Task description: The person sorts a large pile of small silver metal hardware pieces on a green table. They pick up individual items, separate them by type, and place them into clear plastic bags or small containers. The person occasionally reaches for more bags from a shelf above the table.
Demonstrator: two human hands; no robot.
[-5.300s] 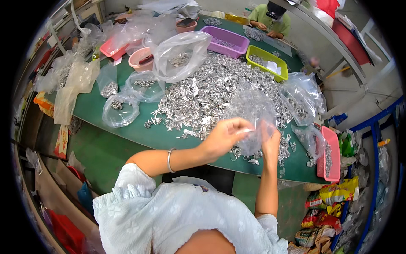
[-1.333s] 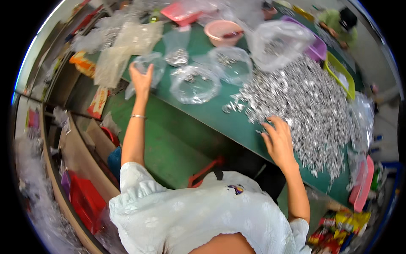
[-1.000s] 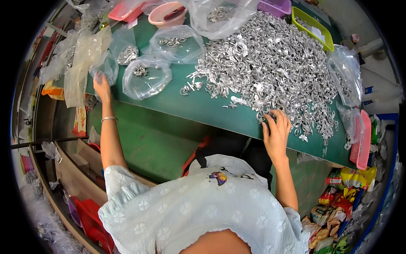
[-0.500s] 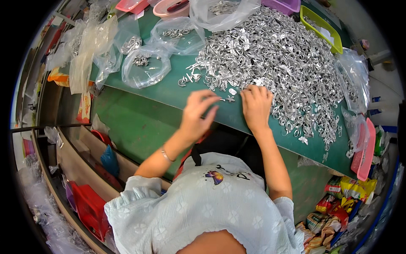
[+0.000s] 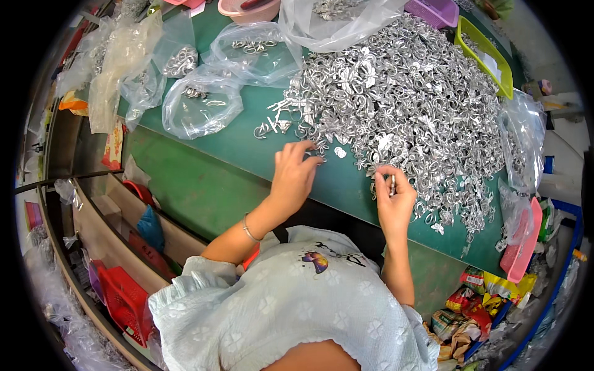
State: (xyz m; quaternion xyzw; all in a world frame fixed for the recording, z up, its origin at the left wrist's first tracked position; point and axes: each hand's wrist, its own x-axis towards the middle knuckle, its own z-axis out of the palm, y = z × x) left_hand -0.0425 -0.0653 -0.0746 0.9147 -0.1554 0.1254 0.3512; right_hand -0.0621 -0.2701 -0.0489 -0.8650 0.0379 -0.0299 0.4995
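Note:
A broad heap of small silver metal rings and ornaments covers much of the green table. My left hand is at the heap's near left edge, thumb and fingers apart, its fingertips by a few loose silver pieces. A pale round piece lies just right of those fingertips. At the heap's near edge my right hand is closed in a pinch on a small silver ring, partly hidden by the fingers. A few loose pieces lie farther left.
Clear plastic bags with silver pieces stand at the left. A pink bowl, purple basket and yellow-green tray line the far side. At right hangs a pink basket, above snack packets. A red basket sits lower left.
My right hand has drawn back from the heap's edge, slightly to the right, and now shows a ring in its fingers. My left hand has shifted to the loose pieces. The view has shifted slightly.

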